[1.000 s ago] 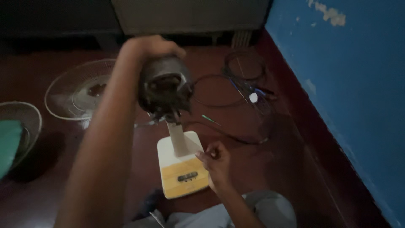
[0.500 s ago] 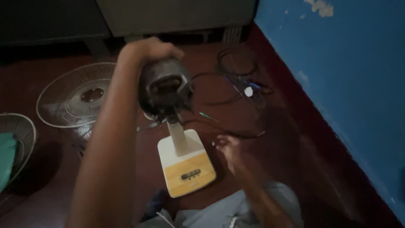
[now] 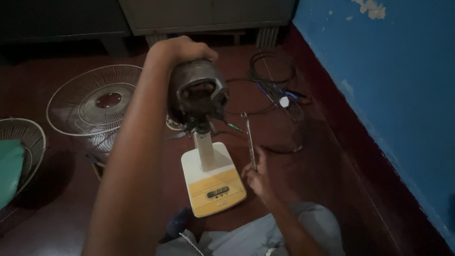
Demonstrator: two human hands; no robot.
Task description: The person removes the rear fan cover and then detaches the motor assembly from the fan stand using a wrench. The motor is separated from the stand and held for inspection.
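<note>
My left hand grips the top of a dark fan motor housing, whose open back faces me. The motor sits on a pale neck that rises from a white and yellow fan base with buttons, standing on the dark red floor. My right hand, just right of the base, holds a slim metal tool that points up and away from me.
A wire fan guard lies flat on the floor at the left, another guard at the far left edge. Coiled black cables with a small white part lie beyond the motor. A blue wall runs along the right. My grey-clad knee is at the bottom.
My right hand has picked up the slim metal tool and now holds it upright beside the base. The left hand stays on the motor housing.
</note>
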